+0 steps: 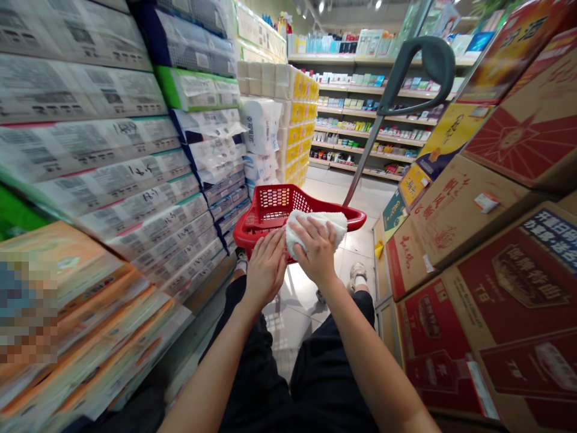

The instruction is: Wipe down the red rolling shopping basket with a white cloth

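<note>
"What are the two hands doing?"

"The right hand (pixel 318 248), mid-frame, grasps a thick white fluffy cloth (pixel 340 224). The left hand (pixel 268 262), just left of it, has its fingers straight and together at a red plastic basket's (pixel 246 237) near rim. Its thumb is hidden, so I can't tell whether it grips."

"And the biggest things?"

"A wall of white plastic-wrapped packs (pixel 76 90) fills the upper left, cut off by the frame edge; motion blur smears its print. Brown and red cardboard cartons (pixel 509 279) crowd the right side, the outer ones cut off too. Orange-topped boxes (pixel 90 307) sit lower left, partly under a pixelated patch."

"Further back?"

"One set of pale store shelves (pixel 356 94), upper centre, with at least five levels; the goods are too small to identify."

"Smaller still?"

"Two dark trouser legs (pixel 324 361), bottom centre, cut off below. Then the one basket, at the centre, its near side partly covered by hands and cloth. One dark grey plastic loop handle (pixel 396 75) on a metal rod (pixel 360 162) stands upper right."

"Cloth and shoes?"

"One cloth, on the basket's rim. Two pale shoes (pixel 359 273), the left one partly hidden."
</note>
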`<state>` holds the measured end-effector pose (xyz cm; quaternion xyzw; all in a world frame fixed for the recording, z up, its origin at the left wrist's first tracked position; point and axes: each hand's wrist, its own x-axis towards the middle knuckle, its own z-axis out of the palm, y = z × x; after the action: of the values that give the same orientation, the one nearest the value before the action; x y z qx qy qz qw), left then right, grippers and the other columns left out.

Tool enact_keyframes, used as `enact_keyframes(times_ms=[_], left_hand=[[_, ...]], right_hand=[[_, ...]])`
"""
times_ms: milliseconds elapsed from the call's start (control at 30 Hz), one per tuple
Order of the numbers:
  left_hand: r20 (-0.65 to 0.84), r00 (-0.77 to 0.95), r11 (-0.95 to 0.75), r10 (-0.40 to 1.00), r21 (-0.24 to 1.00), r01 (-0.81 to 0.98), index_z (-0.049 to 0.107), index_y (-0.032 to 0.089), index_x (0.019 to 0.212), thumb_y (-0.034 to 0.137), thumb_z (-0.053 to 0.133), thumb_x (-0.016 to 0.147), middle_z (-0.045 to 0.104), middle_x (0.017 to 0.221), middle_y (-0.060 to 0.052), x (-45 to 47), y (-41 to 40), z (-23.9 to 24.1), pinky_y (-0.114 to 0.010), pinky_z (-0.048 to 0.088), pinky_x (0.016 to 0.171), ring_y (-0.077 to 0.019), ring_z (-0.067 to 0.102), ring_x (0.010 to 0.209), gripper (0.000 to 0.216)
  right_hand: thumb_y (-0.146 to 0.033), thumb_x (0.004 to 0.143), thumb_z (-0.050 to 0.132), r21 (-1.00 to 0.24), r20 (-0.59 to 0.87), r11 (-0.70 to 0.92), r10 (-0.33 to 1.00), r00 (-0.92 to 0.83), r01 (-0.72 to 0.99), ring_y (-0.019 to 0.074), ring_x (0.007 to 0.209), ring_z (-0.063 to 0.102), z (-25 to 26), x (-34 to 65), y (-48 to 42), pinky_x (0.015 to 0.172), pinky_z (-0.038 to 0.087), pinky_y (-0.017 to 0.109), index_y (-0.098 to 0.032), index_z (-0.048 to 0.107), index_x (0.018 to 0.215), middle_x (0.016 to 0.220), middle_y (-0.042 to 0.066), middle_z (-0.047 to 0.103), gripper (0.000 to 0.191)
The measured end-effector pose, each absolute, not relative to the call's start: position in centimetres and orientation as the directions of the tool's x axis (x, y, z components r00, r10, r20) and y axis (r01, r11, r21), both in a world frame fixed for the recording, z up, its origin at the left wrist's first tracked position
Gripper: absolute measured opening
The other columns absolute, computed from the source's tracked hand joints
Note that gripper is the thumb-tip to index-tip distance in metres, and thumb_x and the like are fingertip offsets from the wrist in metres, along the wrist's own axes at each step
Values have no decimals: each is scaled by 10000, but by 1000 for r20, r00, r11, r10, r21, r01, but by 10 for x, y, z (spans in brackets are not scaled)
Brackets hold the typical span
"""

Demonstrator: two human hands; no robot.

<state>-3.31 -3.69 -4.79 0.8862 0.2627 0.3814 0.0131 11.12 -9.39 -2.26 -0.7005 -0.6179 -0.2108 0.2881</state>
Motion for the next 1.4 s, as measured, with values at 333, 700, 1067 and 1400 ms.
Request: enact_keyframes(times_ms=[333, 700, 1067, 1400], left_hand=[[666, 594, -872, 451, 188, 452, 321, 193, 1503, 202, 342, 984, 411, 1528, -66, -35, -35, -46, -406, 259, 1176, -206, 359, 1422, 519], [660, 573, -857, 486, 230, 462, 338, 193, 1494, 186, 343, 972, 418, 1524, -61, -32, -38, -46, -421, 256, 1178, -211, 363, 1416, 522], [631, 604, -861, 487, 232, 452, 327, 165, 1497, 84, 358, 849, 390, 1541, -51, -37, -34, -45, -410, 219, 1200, -204, 322, 1437, 654], [631, 623, -874, 462, 201, 443, 302, 188, 1512, 84, 384, 838, 383, 1546, -48, -36, -33, -45, -411, 245, 1194, -212, 336, 1434, 687]], right_hand=[[-251, 909, 428, -189, 723, -22, 674, 154, 982, 215, 1315, 448, -31, 171, -113, 1149, 173, 422, -295, 596, 1278, 1416, -23, 553, 408], [-209, 891, 396, -332, 777, -137, 521, 353, 933, 245, 1334, 444, -44, 171, -110, 1131, 185, 494, -304, 604, 1264, 1411, 4, 557, 438], [-303, 930, 497, -106, 742, -37, 662, 104, 994, 243, 1388, 375, -47, 112, -96, 1164, 127, 479, -343, 466, 1414, 1488, -4, 472, 487], [-306, 956, 444, -71, 785, -53, 614, 88, 996, 241, 1356, 425, -54, 181, -116, 1127, 193, 440, -313, 492, 1403, 1468, 29, 498, 450]])
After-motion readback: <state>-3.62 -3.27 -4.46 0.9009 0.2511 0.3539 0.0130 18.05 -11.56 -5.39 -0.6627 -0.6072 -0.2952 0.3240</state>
